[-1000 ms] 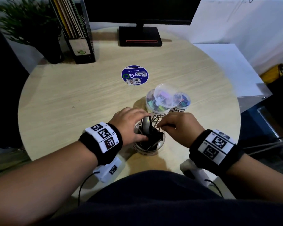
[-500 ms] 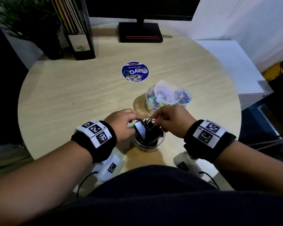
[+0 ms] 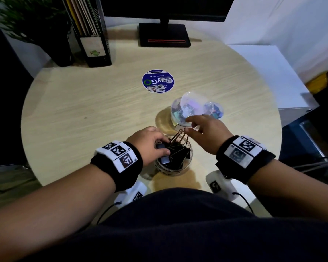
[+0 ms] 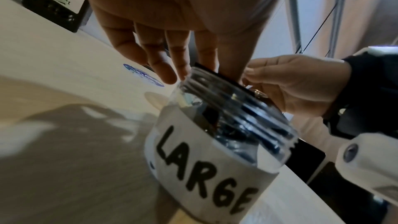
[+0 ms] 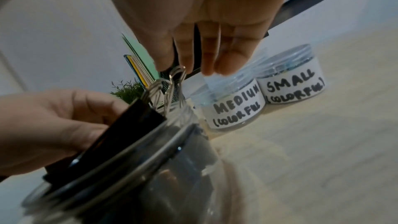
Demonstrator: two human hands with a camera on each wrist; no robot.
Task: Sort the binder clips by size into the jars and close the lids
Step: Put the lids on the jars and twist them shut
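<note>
The LARGE jar (image 3: 172, 159) stood open on the round table (image 3: 83, 114), close to the person, filled with black binder clips (image 3: 178, 150) whose wire handles (image 3: 180, 137) stuck up past the rim. The left hand (image 3: 150, 143) was at the jar's left rim, thumb and fingers pinching a black clip (image 5: 127, 125) that leaned out over the edge. The right hand (image 3: 206, 133) hovered just beyond the jar with fingers loosely spread and holding nothing; its fingertips (image 5: 183, 60) were right by the top of the wire handles, though whether they touched could not be told.

Behind the right hand stood 2 more jars side by side. The MEDIUM jar (image 5: 234, 106) held colourful clips, and a clear lid (image 3: 193, 104) lay tilted over its mouth. The SMALL jar (image 5: 295, 77) stood just to its right, its lid on.

Farther back on the table lay a round blue sticker (image 3: 158, 81). At the far edge were a monitor stand (image 3: 164, 35), a file holder (image 3: 92, 33) and a potted plant (image 3: 45, 25).
</note>
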